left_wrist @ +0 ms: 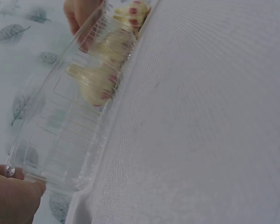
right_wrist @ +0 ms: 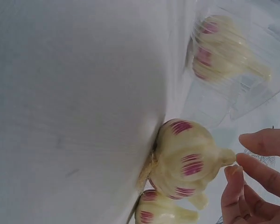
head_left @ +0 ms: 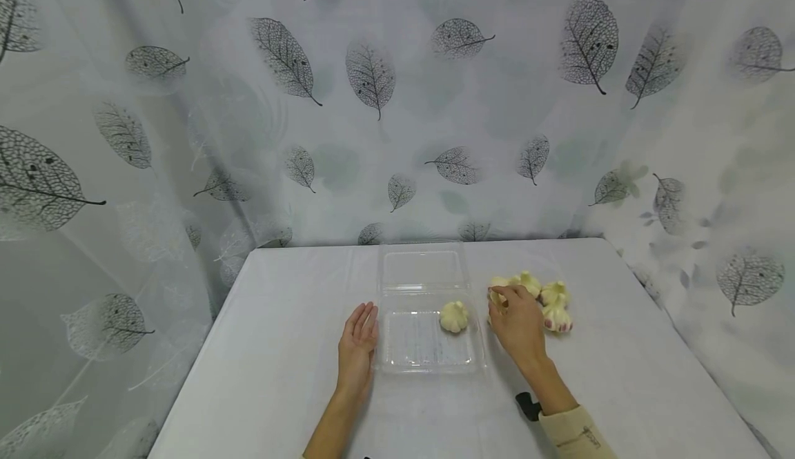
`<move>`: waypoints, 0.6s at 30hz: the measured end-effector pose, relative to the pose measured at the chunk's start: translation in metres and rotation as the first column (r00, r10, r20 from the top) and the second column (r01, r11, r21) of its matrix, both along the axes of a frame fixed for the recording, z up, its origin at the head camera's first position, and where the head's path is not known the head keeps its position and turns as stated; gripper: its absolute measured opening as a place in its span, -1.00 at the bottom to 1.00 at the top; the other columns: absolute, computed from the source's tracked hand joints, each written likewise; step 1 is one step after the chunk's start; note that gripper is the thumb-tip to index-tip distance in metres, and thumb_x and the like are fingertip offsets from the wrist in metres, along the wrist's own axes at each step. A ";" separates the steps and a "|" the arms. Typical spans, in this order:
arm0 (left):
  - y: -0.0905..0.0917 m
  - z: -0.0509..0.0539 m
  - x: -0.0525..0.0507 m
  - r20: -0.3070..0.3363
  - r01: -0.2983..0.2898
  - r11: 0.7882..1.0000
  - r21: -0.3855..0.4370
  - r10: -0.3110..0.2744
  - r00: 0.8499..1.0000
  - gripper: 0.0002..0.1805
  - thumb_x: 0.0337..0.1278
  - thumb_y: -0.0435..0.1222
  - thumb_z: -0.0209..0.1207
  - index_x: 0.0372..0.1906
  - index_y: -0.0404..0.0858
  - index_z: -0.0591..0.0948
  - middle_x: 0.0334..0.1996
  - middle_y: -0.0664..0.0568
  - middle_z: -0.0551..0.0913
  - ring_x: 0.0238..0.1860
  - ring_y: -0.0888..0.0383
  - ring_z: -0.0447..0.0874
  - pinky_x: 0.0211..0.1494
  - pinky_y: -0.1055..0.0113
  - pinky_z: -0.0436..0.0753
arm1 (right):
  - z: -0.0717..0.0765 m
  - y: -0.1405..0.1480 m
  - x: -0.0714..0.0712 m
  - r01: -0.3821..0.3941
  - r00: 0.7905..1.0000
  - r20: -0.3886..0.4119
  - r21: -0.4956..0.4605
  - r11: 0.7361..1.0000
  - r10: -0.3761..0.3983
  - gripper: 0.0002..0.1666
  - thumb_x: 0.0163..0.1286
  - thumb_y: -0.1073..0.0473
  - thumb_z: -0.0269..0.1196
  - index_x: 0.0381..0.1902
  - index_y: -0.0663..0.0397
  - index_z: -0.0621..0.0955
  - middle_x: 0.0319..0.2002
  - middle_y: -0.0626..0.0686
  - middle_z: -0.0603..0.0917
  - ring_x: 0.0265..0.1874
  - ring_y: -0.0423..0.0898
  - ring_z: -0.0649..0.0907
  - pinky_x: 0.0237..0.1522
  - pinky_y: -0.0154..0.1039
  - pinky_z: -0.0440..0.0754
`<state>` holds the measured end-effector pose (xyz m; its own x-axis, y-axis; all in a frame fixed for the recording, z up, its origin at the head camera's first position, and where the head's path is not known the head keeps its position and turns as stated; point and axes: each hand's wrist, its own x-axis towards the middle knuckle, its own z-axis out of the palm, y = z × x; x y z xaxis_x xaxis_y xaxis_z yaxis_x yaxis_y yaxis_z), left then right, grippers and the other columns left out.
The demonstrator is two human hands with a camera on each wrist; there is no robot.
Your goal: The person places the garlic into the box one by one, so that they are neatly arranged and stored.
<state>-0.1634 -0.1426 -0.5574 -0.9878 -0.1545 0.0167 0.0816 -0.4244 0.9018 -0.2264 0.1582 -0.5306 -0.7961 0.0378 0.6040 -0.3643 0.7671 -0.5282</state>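
Observation:
A clear plastic clamshell container (head_left: 428, 366) lies with its lid (head_left: 422, 266) folded back. One garlic bulb (head_left: 454, 317) sits in the tray's right part, seen through the plastic in the left wrist view. My left hand (head_left: 357, 348) rests against the container's left edge, fingers mostly straight; in the left wrist view its thumb (left_wrist: 35, 186) is at the plastic rim. To the right of the container, my right hand (head_left: 518, 324) reaches over another garlic bulb (right_wrist: 189, 158). Its fingertips are at the stem, with thumb and forefinger apart and no visible grip.
Several more garlic bulbs (head_left: 555, 293) cluster behind and right of my right hand, one of them (head_left: 557, 319) showing pink streaks. A white cloth covers the table (head_left: 261, 376). A leaf-patterned curtain (head_left: 397, 134) hangs around its back and sides.

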 end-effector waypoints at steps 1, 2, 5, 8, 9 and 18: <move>0.000 0.000 0.000 0.000 -0.001 1.000 0.001 0.001 1.000 -0.24 0.37 -0.72 -0.20 0.63 -0.37 0.03 0.63 -0.16 0.14 0.64 -0.02 0.10 0.61 0.30 0.26 | -0.001 0.000 0.000 0.001 1.000 0.003 0.003 1.000 -0.001 -0.63 0.12 0.41 0.52 -0.07 0.28 0.78 -0.22 0.25 0.71 -0.38 0.10 0.69 -0.47 0.02 0.65; 0.000 0.000 0.000 0.000 -0.002 1.000 0.002 0.002 1.000 -0.24 0.37 -0.72 -0.21 0.63 -0.37 0.03 0.63 -0.16 0.14 0.64 -0.02 0.10 0.61 0.30 0.26 | -0.002 0.001 -0.001 0.002 1.000 0.007 0.004 1.000 -0.002 -0.64 0.12 0.42 0.51 -0.06 0.28 0.78 -0.22 0.25 0.71 -0.38 0.10 0.69 -0.46 0.02 0.65; 0.000 -0.001 -0.001 -0.003 -0.004 1.000 0.008 0.004 1.000 -0.23 0.36 -0.73 -0.21 0.63 -0.37 0.03 0.63 -0.16 0.14 0.64 -0.02 0.10 0.61 0.29 0.26 | -0.004 0.001 -0.001 0.005 1.000 0.028 0.004 1.000 -0.005 -0.68 0.17 0.41 0.48 -0.08 0.28 0.78 -0.21 0.25 0.72 -0.37 0.09 0.70 -0.46 0.02 0.66; 0.000 -0.002 -0.001 -0.007 -0.004 1.000 0.015 0.004 1.000 -0.23 0.34 -0.74 -0.22 0.63 -0.38 0.03 0.63 -0.18 0.14 0.64 -0.03 0.09 0.61 0.29 0.26 | -0.005 0.002 -0.003 0.013 0.999 0.047 -0.004 1.000 -0.013 -0.75 0.22 0.40 0.45 -0.11 0.26 0.77 -0.23 0.22 0.71 -0.36 0.09 0.71 -0.45 0.03 0.68; 0.000 -0.002 -0.001 -0.007 -0.004 1.000 0.017 0.004 1.000 -0.23 0.34 -0.74 -0.22 0.63 -0.38 0.04 0.63 -0.18 0.14 0.64 -0.03 0.09 0.61 0.30 0.26 | -0.005 0.002 -0.004 0.016 0.999 0.050 -0.008 1.000 -0.015 -0.78 0.23 0.40 0.44 -0.13 0.26 0.77 -0.24 0.22 0.71 -0.36 0.09 0.71 -0.44 0.04 0.68; -0.002 -0.004 -0.002 -0.007 0.006 1.000 0.014 -0.006 1.000 -0.23 0.35 -0.74 -0.22 0.63 -0.36 0.04 0.63 -0.17 0.13 0.64 -0.02 0.08 0.58 0.37 0.30 | -0.004 0.003 -0.006 0.003 0.997 0.080 -0.031 1.000 0.000 -0.81 0.19 0.43 0.46 -0.21 0.22 0.73 -0.34 0.14 0.78 -0.41 0.04 0.74 -0.41 0.00 0.70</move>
<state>-0.1657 -0.1444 -0.5612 -0.9886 -0.1490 0.0212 0.0851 -0.4377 0.8951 -0.2323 0.1611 -0.5347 -0.8420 0.0566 0.5365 -0.3185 0.7505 -0.5790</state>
